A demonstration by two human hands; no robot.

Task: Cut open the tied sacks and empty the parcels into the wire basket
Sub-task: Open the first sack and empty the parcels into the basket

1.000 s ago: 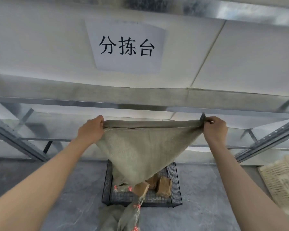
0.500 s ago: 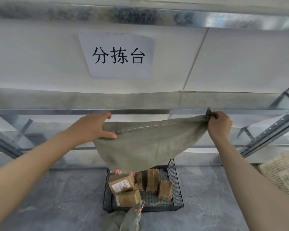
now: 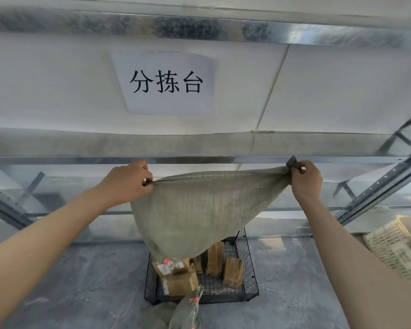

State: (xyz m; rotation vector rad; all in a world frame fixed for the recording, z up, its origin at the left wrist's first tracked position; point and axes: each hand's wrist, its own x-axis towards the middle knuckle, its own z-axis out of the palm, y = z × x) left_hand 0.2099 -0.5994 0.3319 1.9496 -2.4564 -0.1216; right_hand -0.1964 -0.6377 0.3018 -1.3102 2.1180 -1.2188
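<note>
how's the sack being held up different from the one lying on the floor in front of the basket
The held grey-green woven sack is stretched wide and hangs over the black wire basket; the crumpled grey-green floor sack lies bunched at the basket's near side. The left hand and right hand grip the held sack's top corners; nothing touches the floor sack. Both look like the same woven cloth.

The dull grey-green woven sack [image 3: 199, 210] shows a fine, even weave. The black wire-grid basket [image 3: 253, 276] holds brown cardboard parcels [image 3: 183, 282], some with white labels marked red. The far white paper sign [image 3: 166, 81] bears black characters. The silvery steel shelf beam [image 3: 199, 27] is spangled, the grey concrete floor [image 3: 294, 293] mottled, and the cream plastic lattice crate [image 3: 389, 245] on the right plain.
</note>
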